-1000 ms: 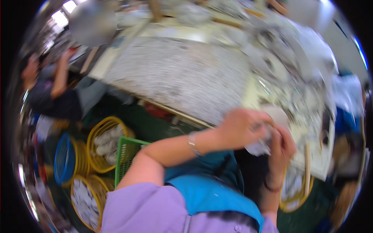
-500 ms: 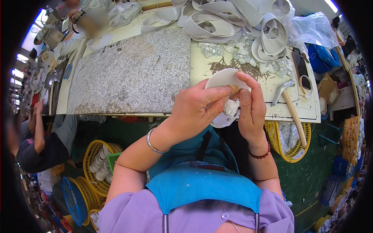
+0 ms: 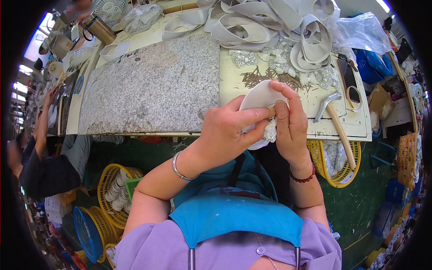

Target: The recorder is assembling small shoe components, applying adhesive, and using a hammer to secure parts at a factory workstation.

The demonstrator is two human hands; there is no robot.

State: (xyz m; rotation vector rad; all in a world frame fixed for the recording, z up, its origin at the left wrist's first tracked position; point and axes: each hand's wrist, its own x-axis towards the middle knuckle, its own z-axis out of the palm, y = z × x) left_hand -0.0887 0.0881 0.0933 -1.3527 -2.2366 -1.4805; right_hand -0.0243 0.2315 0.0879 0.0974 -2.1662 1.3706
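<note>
A white oval piece (image 3: 257, 100), curved like a shoe part, is held up in front of the workbench by both my hands. My left hand (image 3: 227, 132) grips its lower left edge with thumb and fingers. My right hand (image 3: 290, 123) closes on its right side, fingertips on the rim, pinching a small tan bit against it. A scrap of white lacy mesh (image 3: 270, 132) hangs between my two hands. A silver bangle sits on my left wrist, a red bead bracelet on my right.
A grey granite slab (image 3: 153, 87) lies on the cream workbench (image 3: 234, 76). Piles of white strips (image 3: 265, 22) lie at the back. A wooden-handled hammer (image 3: 335, 121) rests at right. Yellow baskets (image 3: 112, 189) stand below. Another person's arm (image 3: 42, 130) is at left.
The view has swung up from the baskets and steadied on the bench. The white piece has stayed in both my hands, now held over the bench's front edge.
</note>
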